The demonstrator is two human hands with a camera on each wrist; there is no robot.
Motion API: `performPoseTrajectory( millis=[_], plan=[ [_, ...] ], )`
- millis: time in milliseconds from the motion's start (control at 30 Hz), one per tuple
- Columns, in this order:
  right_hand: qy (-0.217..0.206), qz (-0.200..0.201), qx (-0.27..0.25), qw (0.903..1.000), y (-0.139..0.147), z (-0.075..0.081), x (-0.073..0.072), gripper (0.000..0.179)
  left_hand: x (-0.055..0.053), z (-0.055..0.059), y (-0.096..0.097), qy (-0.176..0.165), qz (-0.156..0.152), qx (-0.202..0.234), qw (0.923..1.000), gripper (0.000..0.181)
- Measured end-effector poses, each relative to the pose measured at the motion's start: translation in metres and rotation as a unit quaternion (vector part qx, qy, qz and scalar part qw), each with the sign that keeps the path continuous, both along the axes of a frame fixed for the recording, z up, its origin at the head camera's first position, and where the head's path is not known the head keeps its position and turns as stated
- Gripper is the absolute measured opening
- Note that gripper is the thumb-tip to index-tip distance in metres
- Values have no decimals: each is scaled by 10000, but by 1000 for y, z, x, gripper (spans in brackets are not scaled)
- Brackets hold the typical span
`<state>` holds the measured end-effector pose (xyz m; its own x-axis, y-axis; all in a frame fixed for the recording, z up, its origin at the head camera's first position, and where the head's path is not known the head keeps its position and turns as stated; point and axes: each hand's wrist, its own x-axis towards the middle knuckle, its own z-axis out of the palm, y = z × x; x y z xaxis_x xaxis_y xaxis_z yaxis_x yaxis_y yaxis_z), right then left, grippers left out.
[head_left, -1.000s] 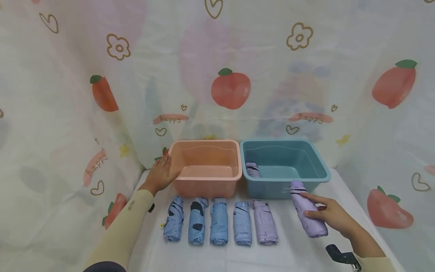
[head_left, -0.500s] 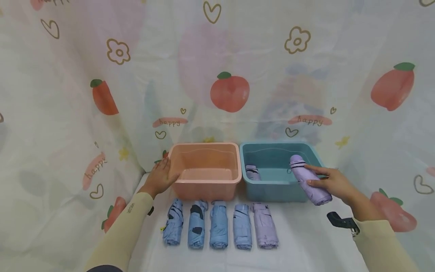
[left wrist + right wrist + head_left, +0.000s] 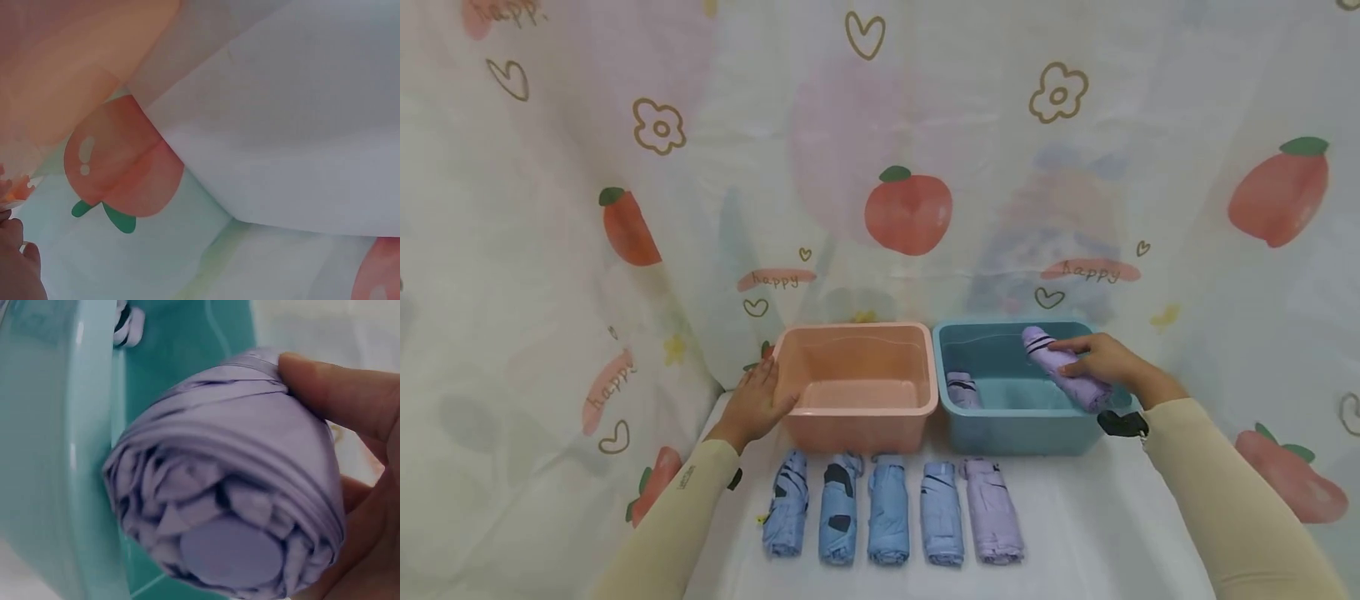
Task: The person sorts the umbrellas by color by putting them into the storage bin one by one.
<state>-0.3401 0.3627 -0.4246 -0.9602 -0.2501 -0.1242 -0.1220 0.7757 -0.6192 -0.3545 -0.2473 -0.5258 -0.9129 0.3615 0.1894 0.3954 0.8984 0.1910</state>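
Note:
My right hand (image 3: 1101, 360) grips a folded lilac umbrella (image 3: 1063, 367) between thumb and fingers, tilted over the right part of the teal basin (image 3: 1022, 410). In the right wrist view the rolled end of the umbrella (image 3: 231, 487) faces the camera, with the basin wall beside it. A second lilac umbrella (image 3: 962, 390) lies inside the basin at its left. My left hand (image 3: 752, 406) rests with fingers spread against the left side of the peach basin (image 3: 857, 412). Only part of that hand (image 3: 19, 256) shows at the left wrist view's edge.
In front of the basins lies a row of folded umbrellas: several blue ones, among them a blue umbrella (image 3: 888, 510), and a lilac umbrella (image 3: 994, 512) at the right end. A patterned curtain (image 3: 820, 208) hangs close behind and at both sides of the white table (image 3: 1097, 533).
My right hand has carried the lilac umbrella from the table in front of the teal basin, up and forward to over its inside. The left hand stays at the peach basin.

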Motion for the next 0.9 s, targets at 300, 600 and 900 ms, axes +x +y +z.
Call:
performPoseTrajectory(
  millis=[300,600,900],
  plan=[
    [-214,732,309,9966,-7,-43,-49,47,0,-2,-1,84,-25,143,9999,83],
    [-1024,867,510,9896,-40,-69,-63,47,9,-12,-5,181,119,214,9995,80],
    [-1089,769,745,9883,-42,-89,-83,43,-3,-6,-3,338,15,88,9994,82]
  ],
)
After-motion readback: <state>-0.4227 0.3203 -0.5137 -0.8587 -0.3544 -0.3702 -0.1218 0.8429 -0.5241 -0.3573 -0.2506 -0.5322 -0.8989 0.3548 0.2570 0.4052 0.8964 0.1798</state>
